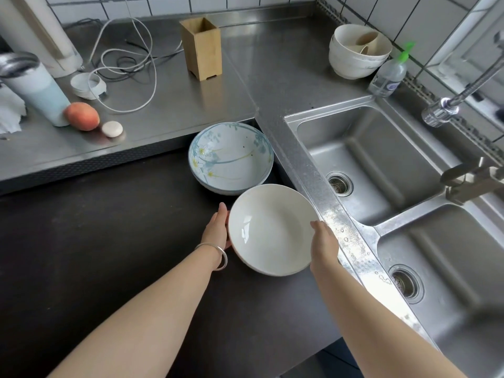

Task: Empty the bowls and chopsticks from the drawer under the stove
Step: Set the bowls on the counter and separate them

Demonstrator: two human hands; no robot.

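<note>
Left hand and right hand clasp opposite rims of a plain, glossy, tilted white bowl

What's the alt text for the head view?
Both hands, left hand and right hand, hold a plain white bowl by its rim over a dark counter, beside stacked floral bowls and a steel double sink.

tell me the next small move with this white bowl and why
Probably set the white bowl down on the dark counter just in front of the flowered bowls. Both the left hand and right hand hold its rim, it sits tilted above the counter, and that spot beside the stack is bare.
</note>
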